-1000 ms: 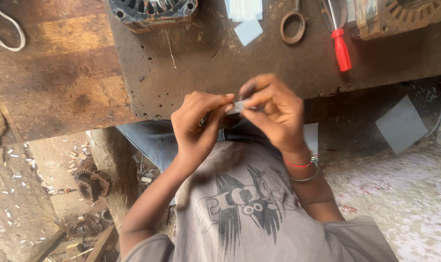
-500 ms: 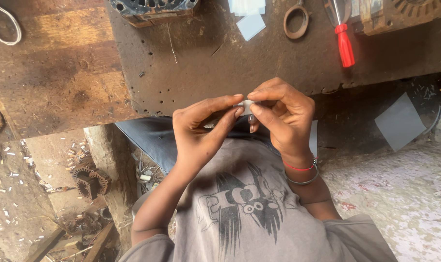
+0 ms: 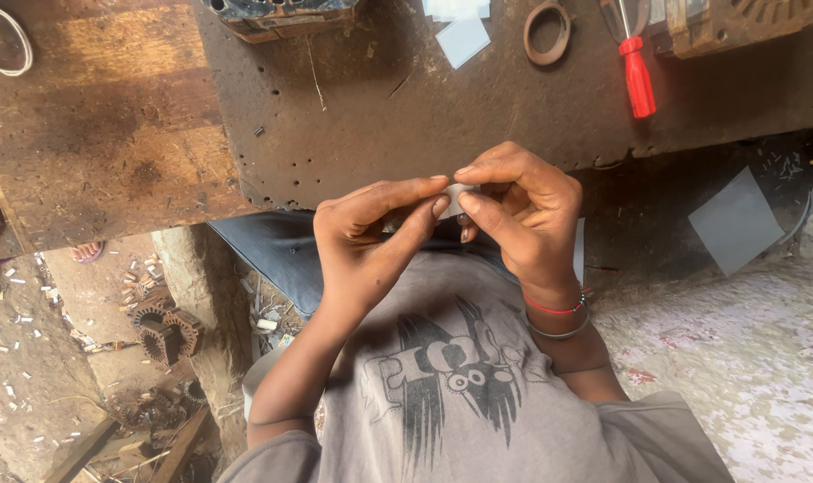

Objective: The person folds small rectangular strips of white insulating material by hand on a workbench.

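Lower centre of frame: person's torso in a grey printed T-shirt (image 3: 460, 394), forearms rising toward the middle. Red and silver bracelets (image 3: 558, 317) on the wrist at centre right.

Centre: the left hand (image 3: 371, 237) and right hand (image 3: 523, 210) meet just below the edge of the surface. Both are closed into a pinch on a small pale strip of paper (image 3: 456, 199), which sits between the fingertips, mostly hidden; only a short whitish bit shows. Left hand thumb and index stretched toward the strip, other fingers curled. Right hand fingers curled over the strip from above, thumb under it. Strip is held in the air, near the surface edge, not touching it.

Lower left: floor (image 3: 31, 358) littered with scraps and a rusty toothed motor core (image 3: 165, 331).

Right middle: grey sheet (image 3: 737, 219) lying below the surface edge.

Upper half: dark worn surface (image 3: 380, 116) with small holes; a lighter wooden part (image 3: 93, 107) at upper left. Top edge, far: red-handled screwdriver (image 3: 637, 80) upper right, brown ring (image 3: 548, 31) just left of it, pale paper pieces (image 3: 460, 36) at top centre, metal motor part (image 3: 281, 13) at top left centre, another metal housing (image 3: 746, 22) in the top right corner, white cord loop (image 3: 4, 49) at far upper left.
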